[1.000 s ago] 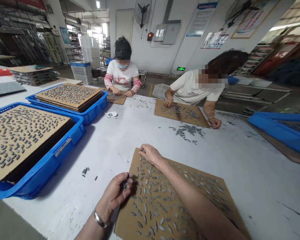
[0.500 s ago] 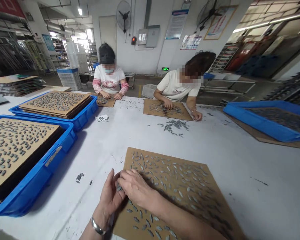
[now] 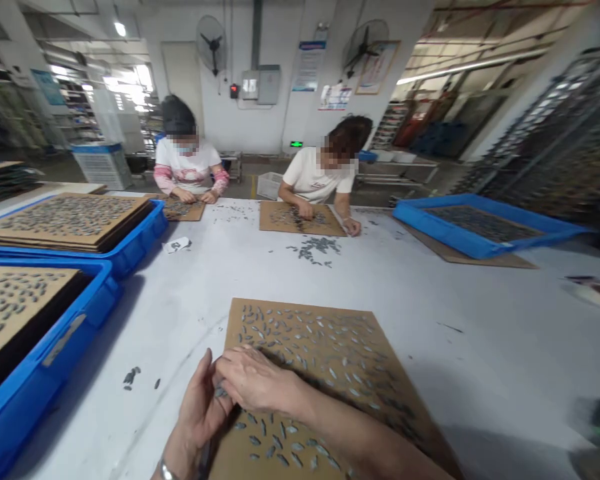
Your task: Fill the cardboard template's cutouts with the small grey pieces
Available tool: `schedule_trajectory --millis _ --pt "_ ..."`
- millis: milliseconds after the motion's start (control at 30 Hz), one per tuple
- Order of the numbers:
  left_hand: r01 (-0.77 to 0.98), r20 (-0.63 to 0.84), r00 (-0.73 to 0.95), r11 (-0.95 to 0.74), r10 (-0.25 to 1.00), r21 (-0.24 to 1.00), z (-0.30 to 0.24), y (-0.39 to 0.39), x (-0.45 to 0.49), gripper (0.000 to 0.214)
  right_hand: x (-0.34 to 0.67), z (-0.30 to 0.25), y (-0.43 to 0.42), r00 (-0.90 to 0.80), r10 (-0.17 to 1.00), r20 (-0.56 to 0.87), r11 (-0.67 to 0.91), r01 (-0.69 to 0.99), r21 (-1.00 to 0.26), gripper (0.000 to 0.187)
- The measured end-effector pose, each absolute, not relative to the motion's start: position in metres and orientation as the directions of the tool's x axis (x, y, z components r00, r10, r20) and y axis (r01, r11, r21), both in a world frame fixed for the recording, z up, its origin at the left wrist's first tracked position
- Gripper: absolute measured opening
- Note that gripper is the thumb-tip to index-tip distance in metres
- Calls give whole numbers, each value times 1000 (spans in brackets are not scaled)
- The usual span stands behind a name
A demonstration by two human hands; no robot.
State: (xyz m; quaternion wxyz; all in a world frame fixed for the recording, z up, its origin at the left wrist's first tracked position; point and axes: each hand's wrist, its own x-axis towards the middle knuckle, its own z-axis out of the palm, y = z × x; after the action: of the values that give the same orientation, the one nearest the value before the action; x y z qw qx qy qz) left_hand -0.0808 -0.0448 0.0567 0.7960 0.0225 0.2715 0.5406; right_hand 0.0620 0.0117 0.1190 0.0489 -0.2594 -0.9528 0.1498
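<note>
Through the head camera I see both hands meeting at the left edge of the board (image 3: 234, 321). The left hand (image 3: 198, 409) is cupped, its thumb raised apart from the fingers, with a few grey pieces (image 3: 221, 392) in the palm. The right hand (image 3: 253, 380) reaches over into that palm; its fingertips are hidden from me, so I cannot tell whether they are apart or closed on a piece.

More pieces lie spaced out over the board, up to its far edge; my right forearm covers part of its near right. The board rests flat on the white table (image 3: 370, 290). Off its left edge I see a small cluster (image 3: 131, 378), between it and a blue tray (image 3: 55, 363). At the table's far edge, a co-worker (image 3: 316, 173) bends over a second board (image 3: 268, 223), with a heap (image 3: 319, 247) just off its near edge.
</note>
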Motion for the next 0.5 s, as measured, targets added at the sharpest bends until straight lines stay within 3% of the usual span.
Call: schedule_trajectory --millis 133,300,500 --pt "-861 -454 249 410 856 301 55 -40 -86 23 57 122 13 -855 517 49 816 474 -329 12" --pt "-852 -569 106 369 816 371 63 -36 -84 13 61 116 22 -779 616 122 759 544 -359 14" --pt "-864 -572 70 336 817 374 76 -35 -86 17 115 107 94 -463 885 48 431 775 -463 23"
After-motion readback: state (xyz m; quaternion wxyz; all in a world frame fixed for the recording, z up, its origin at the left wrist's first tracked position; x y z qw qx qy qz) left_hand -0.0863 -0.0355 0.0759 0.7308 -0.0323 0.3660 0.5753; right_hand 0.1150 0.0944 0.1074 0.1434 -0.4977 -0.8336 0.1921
